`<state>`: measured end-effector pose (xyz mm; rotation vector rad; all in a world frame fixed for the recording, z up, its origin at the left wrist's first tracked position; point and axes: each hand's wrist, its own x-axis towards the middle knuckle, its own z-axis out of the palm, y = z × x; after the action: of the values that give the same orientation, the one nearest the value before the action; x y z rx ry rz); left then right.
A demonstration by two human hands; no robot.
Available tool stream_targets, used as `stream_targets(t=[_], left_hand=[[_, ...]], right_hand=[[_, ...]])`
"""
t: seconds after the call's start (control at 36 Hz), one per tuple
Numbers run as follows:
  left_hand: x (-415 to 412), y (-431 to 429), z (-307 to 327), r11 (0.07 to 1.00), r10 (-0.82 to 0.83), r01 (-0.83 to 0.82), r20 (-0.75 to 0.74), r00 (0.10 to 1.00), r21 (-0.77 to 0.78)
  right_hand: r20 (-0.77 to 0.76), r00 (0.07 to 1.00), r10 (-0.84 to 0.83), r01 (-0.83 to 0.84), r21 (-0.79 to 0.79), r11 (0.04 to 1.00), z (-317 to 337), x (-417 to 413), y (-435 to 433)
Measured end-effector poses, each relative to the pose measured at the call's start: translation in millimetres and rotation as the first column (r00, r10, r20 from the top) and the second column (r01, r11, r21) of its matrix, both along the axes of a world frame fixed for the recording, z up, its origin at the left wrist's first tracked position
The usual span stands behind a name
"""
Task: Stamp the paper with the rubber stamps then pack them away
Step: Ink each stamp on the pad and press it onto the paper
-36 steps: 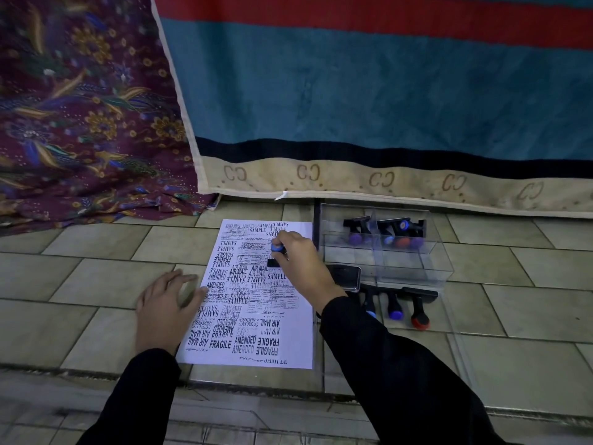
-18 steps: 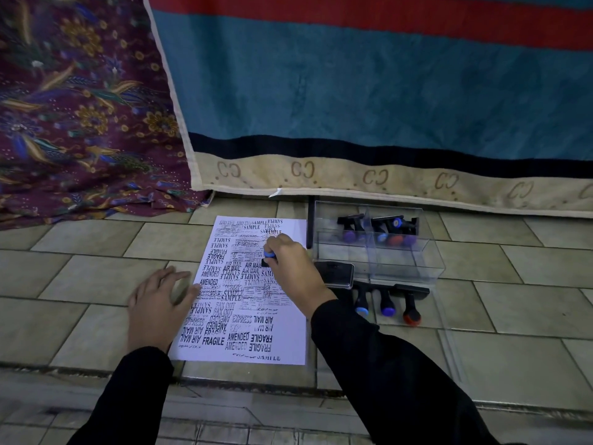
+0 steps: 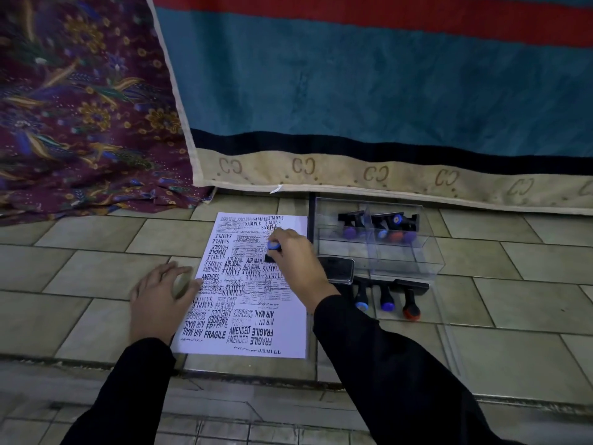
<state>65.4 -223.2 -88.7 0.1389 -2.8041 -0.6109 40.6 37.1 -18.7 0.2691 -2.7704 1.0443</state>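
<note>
— What is the right hand (image 3: 295, 261) doing?

— Its fingers are curled round a blue-capped stamp (image 3: 272, 250). The stamp's black base is down on the paper (image 3: 244, 329), in the upper right part of the sheet.

— And the left hand (image 3: 157, 300)?

— It lies flat and relaxed on the tiled floor (image 3: 80, 252), holding nothing. Its fingertips are at the paper's left edge.

— What gets in the way?

— The right hand and its black sleeve (image 3: 385, 364) cross the sheet's right edge. They hide some of the prints and the near left corner of a black ink pad (image 3: 338, 268), which lies just beside the paper.

— How does the paper look?

— It is white and lies flat on the floor, crowded with black prints at all angles. They read SAMPLE, FRAGILE, AIR MAIL, AMENDED, EXPRESS and FAX OUT, and many overlap.

— Any containers?

— A clear plastic box (image 3: 430, 255) stands to the right of the paper, behind the ink pad. The boxed stamps (image 3: 378, 223) are black-handled and bunched at its far end, with purple, blue and red caps. Three loose stamps (image 3: 386, 297) lie side by side in front of the box, with their blue, purple and red caps nearest the person.

— And behind all that?

— A striped blanket (image 3: 353, 91) in teal, red and black with a beige border hangs down to the floor. A maroon floral cloth (image 3: 80, 107) is to its left.
</note>
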Motion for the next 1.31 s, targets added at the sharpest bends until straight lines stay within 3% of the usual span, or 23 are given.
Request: stream_targets(t=[0.08, 0.17, 0.25, 0.42, 0.75, 0.97, 1.31], left_hand=[[0.9, 1.9, 2.1, 1.000, -0.002, 0.002, -0.005, 1.000, 0.005], [1.7, 2.6, 2.8, 1.000, -0.005, 0.005, -0.004, 1.000, 0.014], [0.6, 1.3, 1.6, 1.000, -0.005, 0.005, -0.005, 1.000, 0.002], [-1.7, -0.9, -3.1, 1.000, 0.000, 0.000, -0.021, 1.000, -0.002], [-0.2, 0.3, -3.2, 1.000, -0.009, 0.008, -0.035, 0.999, -0.006], [0.2, 0.8, -1.3, 1.000, -0.008, 0.008, -0.021, 1.000, -0.005], [1.7, 2.0, 1.2, 1.000, -0.004, 0.004, -0.019, 1.000, -0.004]], right_hand=[[-0.084, 0.987, -0.135, 0.112, -0.234, 0.966, 9.1, 8.8, 14.3], [-0.183, 0.951, -0.249, 0.187, -0.303, 0.934, 23.9, 25.3, 37.6], [-0.243, 0.923, -0.298, 0.234, -0.259, 0.937, 33.1, 49.4, 66.4], [-0.196, 0.901, -0.387, 0.342, -0.231, 0.911, 23.6, 110.7, 118.0], [-0.279, 0.913, -0.297, 0.308, -0.007, 0.952, -30.1, 197.0, 137.3], [-0.163, 0.943, -0.289, 0.308, 0.104, 0.946, -43.5, 204.4, 136.7], [-0.172, 0.954, -0.246, 0.277, 0.193, 0.941, -25.1, 196.9, 137.0]])
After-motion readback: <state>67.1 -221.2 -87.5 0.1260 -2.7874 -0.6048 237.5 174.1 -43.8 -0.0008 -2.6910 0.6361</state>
